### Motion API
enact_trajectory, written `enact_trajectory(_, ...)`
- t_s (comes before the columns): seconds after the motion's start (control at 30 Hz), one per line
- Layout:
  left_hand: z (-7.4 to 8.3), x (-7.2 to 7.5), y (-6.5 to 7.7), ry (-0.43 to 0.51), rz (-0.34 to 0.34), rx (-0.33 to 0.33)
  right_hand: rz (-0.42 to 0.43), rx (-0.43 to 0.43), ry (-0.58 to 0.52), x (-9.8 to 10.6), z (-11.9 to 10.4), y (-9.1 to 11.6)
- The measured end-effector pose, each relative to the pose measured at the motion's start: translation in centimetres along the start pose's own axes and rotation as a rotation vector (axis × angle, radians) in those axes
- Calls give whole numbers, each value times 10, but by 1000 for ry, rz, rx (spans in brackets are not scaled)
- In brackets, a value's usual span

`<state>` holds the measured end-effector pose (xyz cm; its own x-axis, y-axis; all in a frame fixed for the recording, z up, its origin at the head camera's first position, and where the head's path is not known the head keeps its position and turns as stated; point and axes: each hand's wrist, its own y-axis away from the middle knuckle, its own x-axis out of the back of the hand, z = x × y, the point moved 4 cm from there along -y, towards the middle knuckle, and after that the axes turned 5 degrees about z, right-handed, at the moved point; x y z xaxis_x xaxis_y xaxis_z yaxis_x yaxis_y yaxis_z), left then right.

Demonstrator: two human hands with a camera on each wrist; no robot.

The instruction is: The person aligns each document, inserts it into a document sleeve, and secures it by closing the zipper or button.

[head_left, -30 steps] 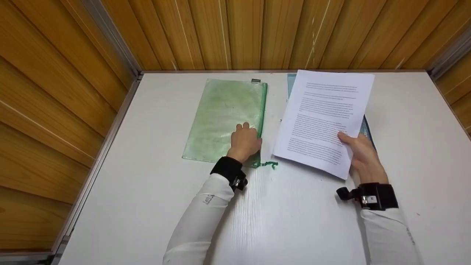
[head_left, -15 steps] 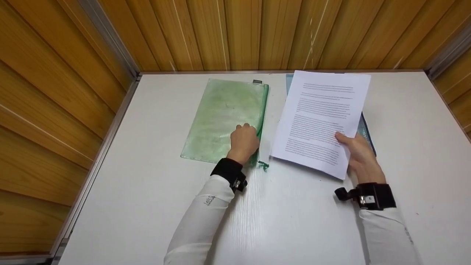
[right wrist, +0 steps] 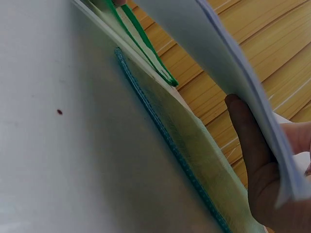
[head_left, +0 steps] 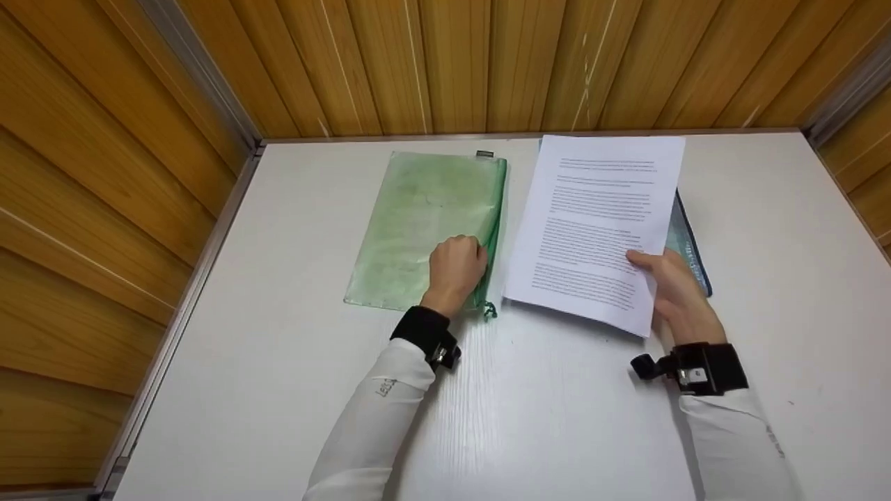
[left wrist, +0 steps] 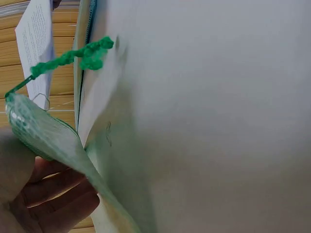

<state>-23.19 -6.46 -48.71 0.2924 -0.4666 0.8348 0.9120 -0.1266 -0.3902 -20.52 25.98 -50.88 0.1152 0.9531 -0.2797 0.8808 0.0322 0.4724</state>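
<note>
A green translucent zip document bag (head_left: 411, 223) lies on the white table, its zipper side toward the right. My left hand (head_left: 457, 268) grips that right edge near the lower corner with curled fingers and lifts it a little. A green braided cord (left wrist: 92, 53) hangs from the zipper end. My right hand (head_left: 679, 289) holds a stack of printed paper (head_left: 592, 216) at its lower right edge, thumb on top and fingers underneath. Under the raised stack lies a blue zip document bag (head_left: 688, 250), mostly hidden; its blue zipper (right wrist: 167, 131) shows in the right wrist view.
The white table (head_left: 243, 362) runs back to a wooden plank wall (head_left: 459, 62). Another plank wall (head_left: 90, 229) stands at the left, with a metal frame post (head_left: 202, 69) at the corner.
My left hand's fingers have curled round the green bag's edge and raised it, and the cord has drawn in toward the bag. The paper stack has shifted slightly left, uncovering more of the blue bag.
</note>
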Motion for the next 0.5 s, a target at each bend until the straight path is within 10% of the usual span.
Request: enact_trajectory(0.5,2,17,8,15,36,-17,-93,15,135,2,1,3)
